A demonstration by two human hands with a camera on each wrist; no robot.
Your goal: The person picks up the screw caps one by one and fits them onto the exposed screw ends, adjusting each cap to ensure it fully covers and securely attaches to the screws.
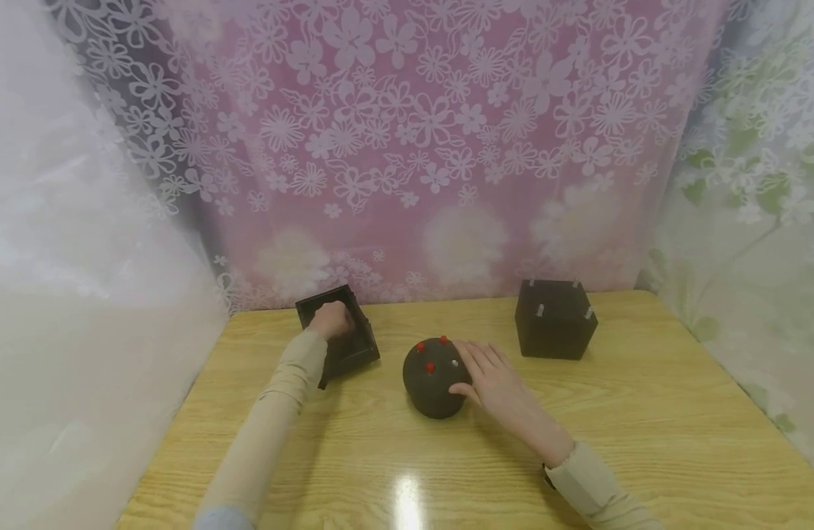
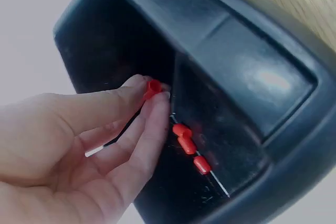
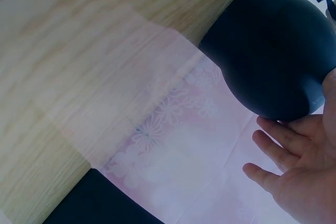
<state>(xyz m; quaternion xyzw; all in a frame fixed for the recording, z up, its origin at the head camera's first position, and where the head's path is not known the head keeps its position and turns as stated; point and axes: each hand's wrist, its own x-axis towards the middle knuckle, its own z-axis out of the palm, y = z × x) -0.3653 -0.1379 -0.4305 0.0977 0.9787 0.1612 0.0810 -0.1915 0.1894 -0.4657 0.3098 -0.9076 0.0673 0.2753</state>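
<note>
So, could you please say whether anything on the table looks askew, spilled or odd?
Two small things: the black tray sits askew to the back edge of the table, and on the black dome one pale peg stands out beside three red pegs. I see no spill or damage.

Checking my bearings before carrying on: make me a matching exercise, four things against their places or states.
1. Left hand
2. Right hand
3. Black dome
4. Black box

A. bears three red pegs on top
B. stands farther back, right of the dome
C. pinches a red piece inside the tray
D. touches the dome's side

Pairs: 1-C, 2-D, 3-A, 4-B
</note>
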